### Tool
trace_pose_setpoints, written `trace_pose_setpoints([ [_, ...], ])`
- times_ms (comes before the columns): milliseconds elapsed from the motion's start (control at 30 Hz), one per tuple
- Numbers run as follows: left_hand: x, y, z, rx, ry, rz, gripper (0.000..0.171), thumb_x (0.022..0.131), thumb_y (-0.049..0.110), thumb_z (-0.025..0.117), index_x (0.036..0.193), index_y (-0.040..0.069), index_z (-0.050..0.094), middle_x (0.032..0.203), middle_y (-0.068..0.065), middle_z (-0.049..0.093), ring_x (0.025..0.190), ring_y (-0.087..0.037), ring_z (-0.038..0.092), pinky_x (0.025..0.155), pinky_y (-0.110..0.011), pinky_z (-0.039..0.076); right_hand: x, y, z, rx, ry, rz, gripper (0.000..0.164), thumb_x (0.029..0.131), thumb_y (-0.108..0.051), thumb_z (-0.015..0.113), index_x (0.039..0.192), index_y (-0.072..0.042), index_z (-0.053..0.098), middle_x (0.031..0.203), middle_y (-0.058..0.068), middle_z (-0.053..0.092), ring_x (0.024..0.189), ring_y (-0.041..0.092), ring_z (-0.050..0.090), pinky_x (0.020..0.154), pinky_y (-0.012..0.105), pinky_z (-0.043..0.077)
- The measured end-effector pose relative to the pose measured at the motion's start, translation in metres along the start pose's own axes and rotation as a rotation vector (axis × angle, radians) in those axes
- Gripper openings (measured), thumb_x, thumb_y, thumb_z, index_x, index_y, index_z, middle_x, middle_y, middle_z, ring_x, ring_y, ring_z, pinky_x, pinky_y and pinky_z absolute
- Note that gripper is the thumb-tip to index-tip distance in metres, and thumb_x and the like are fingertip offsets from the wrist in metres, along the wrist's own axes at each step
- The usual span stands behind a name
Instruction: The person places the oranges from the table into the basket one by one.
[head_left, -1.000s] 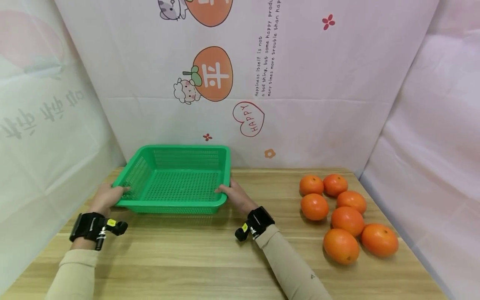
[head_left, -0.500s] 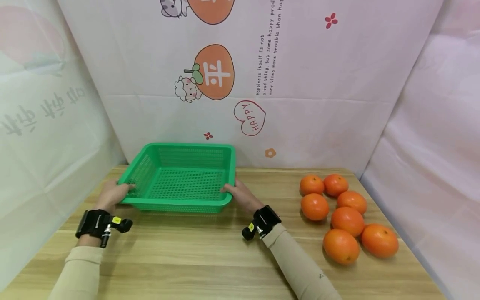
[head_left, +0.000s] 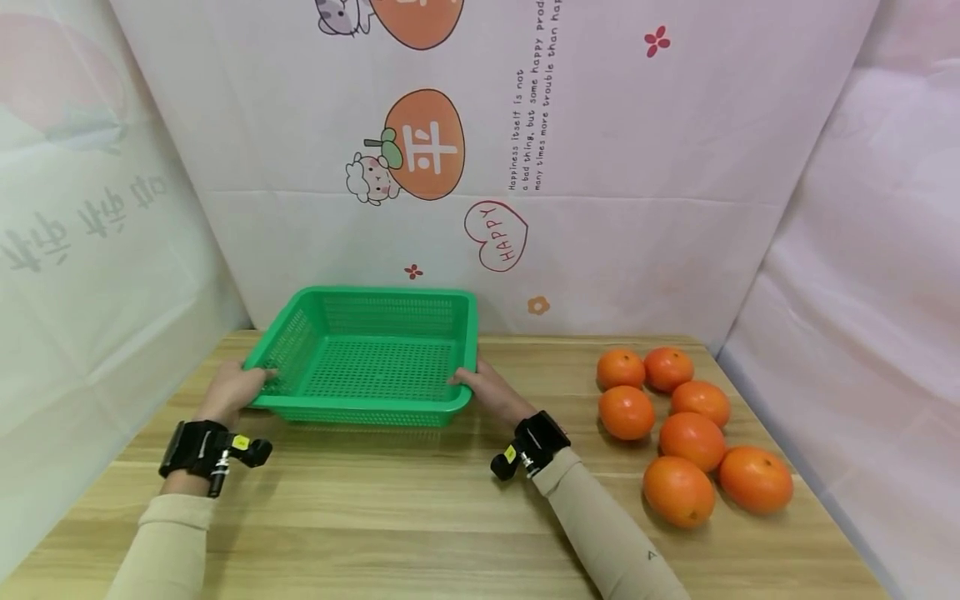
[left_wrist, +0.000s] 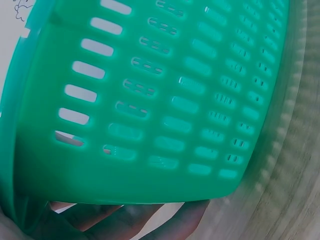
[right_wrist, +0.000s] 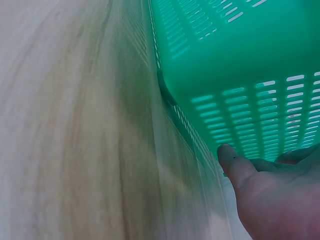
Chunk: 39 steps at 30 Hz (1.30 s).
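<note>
A green plastic basket point(head_left: 375, 406) with slotted walls and a perforated floor sits at the back left of the wooden table, nothing inside it. My left hand point(head_left: 234, 390) grips its left side, thumb over the rim. In the left wrist view those fingers point(left_wrist: 125, 222) reach along the outside of the basket wall point(left_wrist: 150, 186). On the opposite side my right hand point(head_left: 495, 392) holds the rim with the thumb inside. The right wrist view shows the right hand point(right_wrist: 280, 195) against the slotted side of the basket point(right_wrist: 200, 85), close over the tabletop.
Several orange round fruits point(head_left: 692, 442) lie in a cluster on the right of the table point(head_left: 390, 517). A printed white cloth point(head_left: 615, 208) hangs behind the table's back edge, with more white cloth point(head_left: 862, 333) along both sides.
Both hands have shifted the basket a little to the right, mostly in the first half second. The orange fruits stay where they were.
</note>
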<state>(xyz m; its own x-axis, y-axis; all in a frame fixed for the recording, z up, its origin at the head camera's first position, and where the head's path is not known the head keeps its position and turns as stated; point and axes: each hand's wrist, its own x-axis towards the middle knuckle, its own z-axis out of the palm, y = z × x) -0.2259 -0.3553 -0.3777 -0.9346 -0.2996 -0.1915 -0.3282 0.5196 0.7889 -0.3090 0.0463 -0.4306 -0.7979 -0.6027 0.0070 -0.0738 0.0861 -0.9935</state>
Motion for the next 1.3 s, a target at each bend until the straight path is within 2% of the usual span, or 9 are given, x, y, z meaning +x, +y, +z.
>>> trace_pose_setpoints([
  [333, -0.006, 0.004, 0.007, 0.025, -0.031, 0.037, 0.065, 0.109, 0.025, 0.045, 0.156, -0.017, 0.03, 0.134, -0.034, 0.051, 0.104, -0.031, 0.059, 0.076, -0.029, 0.052, -0.006, 0.001, -0.008, -0.006, 0.012, 0.01, 0.081, 0.095, -0.022, 0.053, 0.167, -0.006, 0.02, 0.159, 0.024, 0.049, 0.149, 0.036, 0.046, 0.128, 0.059, 0.023],
  [400, -0.006, 0.003, 0.007, 0.042, -0.041, 0.041, 0.065, 0.11, 0.027, 0.044, 0.156, -0.017, 0.029, 0.137, -0.035, 0.049, 0.108, -0.034, 0.057, 0.08, -0.033, 0.051, -0.006, 0.001, -0.008, -0.003, 0.015, 0.01, 0.081, 0.094, -0.022, 0.053, 0.166, -0.006, 0.019, 0.159, 0.025, 0.048, 0.149, 0.037, 0.045, 0.128, 0.06, 0.022],
  [567, -0.009, 0.002, 0.005, 0.061, -0.069, 0.027, 0.07, 0.11, 0.03, 0.041, 0.159, -0.016, 0.022, 0.149, -0.039, 0.04, 0.124, -0.043, 0.049, 0.097, -0.051, 0.048, -0.007, 0.0, -0.008, -0.009, 0.009, 0.006, 0.079, 0.094, -0.021, 0.053, 0.165, -0.004, 0.023, 0.158, 0.026, 0.049, 0.148, 0.039, 0.046, 0.128, 0.061, 0.022],
  [633, -0.009, 0.003, 0.005, 0.068, -0.073, 0.027, 0.071, 0.111, 0.031, 0.041, 0.159, -0.017, 0.02, 0.15, -0.04, 0.039, 0.125, -0.044, 0.048, 0.1, -0.053, 0.046, -0.008, -0.001, -0.008, -0.011, 0.008, 0.003, 0.077, 0.094, -0.02, 0.052, 0.164, -0.005, 0.024, 0.157, 0.027, 0.05, 0.148, 0.039, 0.047, 0.128, 0.061, 0.022],
  [900, -0.006, 0.008, 0.009, 0.098, -0.094, 0.054, 0.068, 0.111, 0.03, 0.041, 0.157, -0.017, 0.024, 0.141, -0.036, 0.046, 0.115, -0.038, 0.053, 0.088, -0.041, 0.049, -0.014, -0.002, -0.016, -0.017, 0.001, -0.002, 0.078, 0.096, -0.019, 0.05, 0.167, -0.006, 0.019, 0.159, 0.027, 0.048, 0.147, 0.039, 0.048, 0.128, 0.061, 0.023],
  [1067, -0.006, 0.011, 0.013, 0.092, -0.106, 0.078, 0.066, 0.111, 0.028, 0.042, 0.156, -0.017, 0.026, 0.135, -0.036, 0.05, 0.107, -0.034, 0.06, 0.08, -0.034, 0.054, -0.017, -0.001, -0.021, -0.015, 0.014, 0.0, 0.077, 0.095, -0.019, 0.051, 0.166, -0.006, 0.022, 0.158, 0.027, 0.048, 0.148, 0.04, 0.047, 0.129, 0.061, 0.022],
  [1167, -0.009, 0.012, 0.014, 0.086, -0.124, 0.082, 0.066, 0.111, 0.026, 0.042, 0.156, -0.018, 0.023, 0.137, -0.039, 0.049, 0.106, -0.034, 0.063, 0.079, -0.034, 0.058, -0.018, 0.001, -0.025, -0.021, 0.011, 0.011, 0.077, 0.094, -0.019, 0.051, 0.164, -0.004, 0.023, 0.158, 0.027, 0.048, 0.147, 0.042, 0.047, 0.128, 0.06, 0.025],
  [1300, -0.013, 0.013, 0.016, 0.063, -0.147, 0.079, 0.067, 0.111, 0.023, 0.04, 0.158, -0.019, 0.018, 0.138, -0.042, 0.046, 0.104, -0.034, 0.065, 0.079, -0.04, 0.064, -0.019, 0.0, -0.028, -0.024, -0.008, 0.007, 0.077, 0.094, -0.019, 0.05, 0.164, -0.003, 0.023, 0.158, 0.029, 0.047, 0.146, 0.043, 0.048, 0.125, 0.055, 0.032],
])
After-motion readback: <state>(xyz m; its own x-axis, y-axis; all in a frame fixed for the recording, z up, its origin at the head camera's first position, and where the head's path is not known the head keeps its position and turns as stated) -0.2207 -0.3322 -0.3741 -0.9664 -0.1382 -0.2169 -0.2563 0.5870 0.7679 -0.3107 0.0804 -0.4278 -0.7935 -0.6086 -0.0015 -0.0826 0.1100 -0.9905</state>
